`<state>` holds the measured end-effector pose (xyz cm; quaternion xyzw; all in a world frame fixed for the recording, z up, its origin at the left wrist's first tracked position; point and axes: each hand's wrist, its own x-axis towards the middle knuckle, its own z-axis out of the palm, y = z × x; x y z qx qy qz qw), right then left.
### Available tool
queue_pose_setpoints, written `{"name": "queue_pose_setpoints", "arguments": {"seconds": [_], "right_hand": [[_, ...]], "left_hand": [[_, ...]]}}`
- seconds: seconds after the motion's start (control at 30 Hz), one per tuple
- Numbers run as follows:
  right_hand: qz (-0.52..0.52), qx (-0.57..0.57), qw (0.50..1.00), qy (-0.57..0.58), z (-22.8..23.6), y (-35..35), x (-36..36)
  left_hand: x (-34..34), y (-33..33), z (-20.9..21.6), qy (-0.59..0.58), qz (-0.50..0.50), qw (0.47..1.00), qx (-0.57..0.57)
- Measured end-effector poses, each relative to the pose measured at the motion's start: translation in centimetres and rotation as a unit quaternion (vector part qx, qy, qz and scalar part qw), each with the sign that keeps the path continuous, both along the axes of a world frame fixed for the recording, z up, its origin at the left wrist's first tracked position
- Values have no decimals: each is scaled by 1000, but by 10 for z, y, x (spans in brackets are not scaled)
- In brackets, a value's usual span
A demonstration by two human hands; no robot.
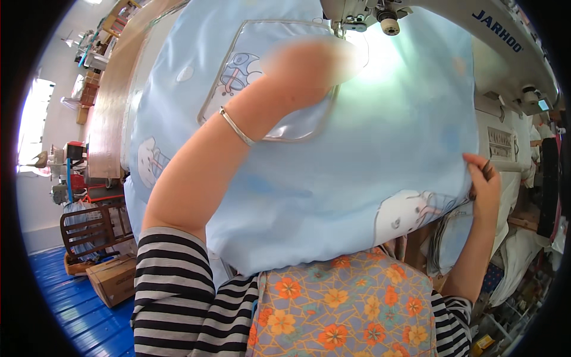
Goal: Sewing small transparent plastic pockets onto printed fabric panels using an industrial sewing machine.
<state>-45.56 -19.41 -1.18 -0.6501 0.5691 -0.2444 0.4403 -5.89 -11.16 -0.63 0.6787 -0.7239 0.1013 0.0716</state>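
Observation:
A large light blue printed fabric (357,172) with cartoon figures lies spread under the head of a sewing machine (476,30). On it sits a pocket-like panel (291,128) with rounded corners and a grey piped edge. My left hand (309,68) is over the panel's upper right part, close to the needle area (338,30); its fingers are smeared, so their pose is unclear. At the right edge of the cloth, my right hand (485,181) pinches the fabric between thumb and fingers. A small dark thing (488,171) shows among those fingers, too small to name.
Bright lamp light falls on the cloth beside the needle. Left of the cloth runs a wooden tabletop (110,113). A brown chair (89,229) and a cardboard box (112,279) stand on the blue floor (50,279). White cloth (511,262) hangs at the right.

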Motion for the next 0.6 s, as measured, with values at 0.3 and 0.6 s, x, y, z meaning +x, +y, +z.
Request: {"name": "queue_pose_setpoints", "arguments": {"seconds": [0.3,0.6], "right_hand": [[63,20,998,-1,17,-12,2],[68,-15,997,-14,6,-12,-15]], "left_hand": [[0,9,-10,6,-24,997,-77],[0,11,-12,57,-72,987,-129]]}}
